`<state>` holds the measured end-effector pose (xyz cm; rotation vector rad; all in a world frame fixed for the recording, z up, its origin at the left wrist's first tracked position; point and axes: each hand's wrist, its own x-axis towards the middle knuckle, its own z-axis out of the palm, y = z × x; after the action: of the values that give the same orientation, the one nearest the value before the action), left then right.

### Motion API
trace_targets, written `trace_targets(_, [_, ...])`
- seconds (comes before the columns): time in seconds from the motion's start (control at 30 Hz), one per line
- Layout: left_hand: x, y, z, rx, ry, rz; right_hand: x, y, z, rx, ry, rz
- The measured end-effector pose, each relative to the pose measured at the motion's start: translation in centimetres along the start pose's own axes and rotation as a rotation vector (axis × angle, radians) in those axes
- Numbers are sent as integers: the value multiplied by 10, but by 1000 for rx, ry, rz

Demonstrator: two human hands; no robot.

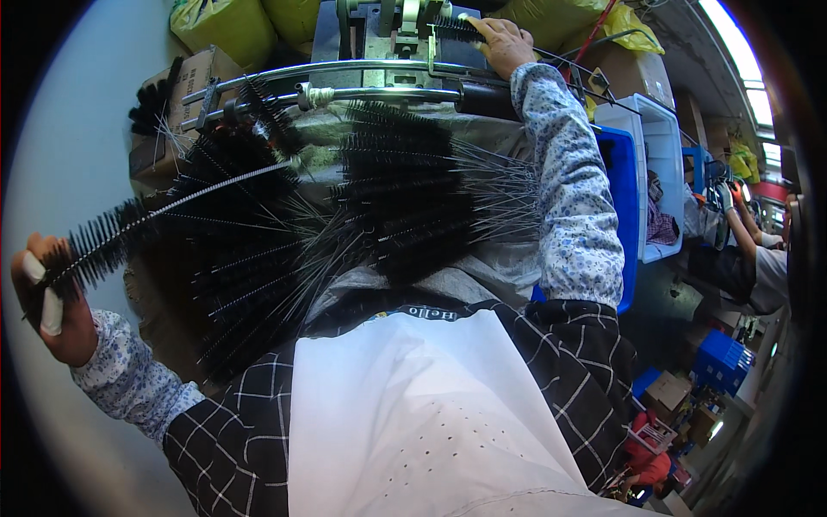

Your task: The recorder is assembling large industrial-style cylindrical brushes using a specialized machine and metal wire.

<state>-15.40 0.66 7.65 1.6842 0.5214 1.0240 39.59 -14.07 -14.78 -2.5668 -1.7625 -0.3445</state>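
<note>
Far out to the left, my left hand [67, 323], with white wraps on its fingers, is closed round the bristly end of a long twisted-wire brush [112, 237]. Its pale stem curves up and rightward over the pile in front of me. At the top, my right hand [508, 45] pinches the end of a second black-bristled brush [454, 30] beside the metal machine [401, 52]. Across my lap lie two heaps of black wire brushes, one on the left [245, 284] and one in the middle [405, 194], their bare wire ends splayed out.
Two metal rails [345, 73] cross in front of the machine. A cardboard box [207, 69] with more brushes stands at the left, below yellow sacks [224, 30]. To the right are a blue bin [624, 215] and a white crate [659, 172]. Other people work at the far right.
</note>
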Motion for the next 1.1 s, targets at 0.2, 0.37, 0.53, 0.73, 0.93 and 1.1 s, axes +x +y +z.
trace_targets(0.2, [12,10,8,-1012,-506,-163,-41,18,-28,24,-50,394])
trace_targets(0.37, [16,10,17,-988,-532,-112,-40,32,0,359,159,362])
trace_targets(0.53, [15,21,9,-920,-473,-93,-24,-13,-5,342,206,333])
trace_targets(0.73, [16,16,27,-654,-194,103,5,-86,-15,293,134,376])
trace_targets(0.93, [32,14,42,-243,-112,377,20,-130,-33,353,81,370])
trace_targets(1.1, [22,23,30,-357,219,59,11,-107,-31,416,26,335])
